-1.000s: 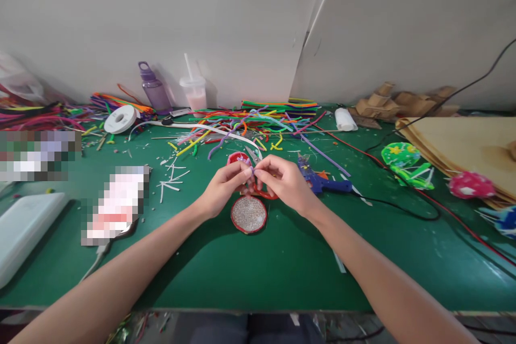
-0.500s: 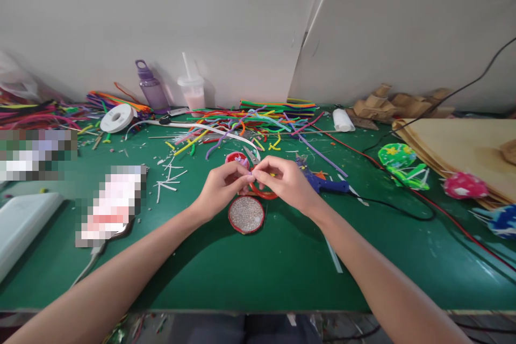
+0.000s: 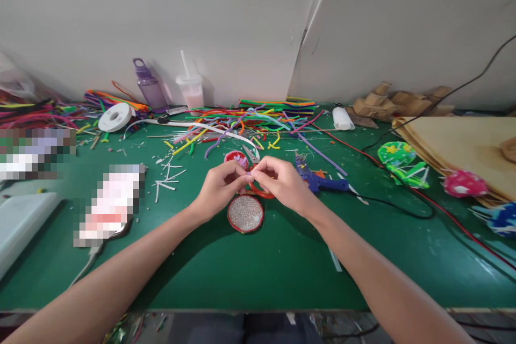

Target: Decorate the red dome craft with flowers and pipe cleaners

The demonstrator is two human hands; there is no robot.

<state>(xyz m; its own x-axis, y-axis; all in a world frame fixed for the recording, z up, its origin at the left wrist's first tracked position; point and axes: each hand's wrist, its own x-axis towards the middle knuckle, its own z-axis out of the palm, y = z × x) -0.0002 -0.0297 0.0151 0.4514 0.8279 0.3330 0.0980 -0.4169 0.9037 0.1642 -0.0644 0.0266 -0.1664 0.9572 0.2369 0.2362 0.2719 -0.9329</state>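
Observation:
My left hand (image 3: 226, 185) and my right hand (image 3: 280, 177) meet fingertip to fingertip over the middle of the table. Both pinch a small purple piece (image 3: 249, 173), which looks like pipe cleaner and is mostly hidden by the fingers. Under the hands lie scissors (image 3: 263, 192) with orange-red handles, their blades pointing away from me. A red round piece with a pink and purple decoration (image 3: 237, 158) sits just behind my left fingers. Closer to me, a red-rimmed disc (image 3: 245, 214) filled with pale bead-like dots rests on the table.
Right of my hands lies a blue glue gun (image 3: 324, 181) with a black cord. Loose pipe cleaners (image 3: 258, 118) spread along the back, near a purple bottle (image 3: 151, 86), a lidded cup (image 3: 190, 90) and a white ribbon spool (image 3: 116, 117). Green fabric-like pieces (image 3: 403, 164) are at right.
The view has shifted very slightly. Both hands keep the same pinch at nearly the same spot, with only small finger movement.

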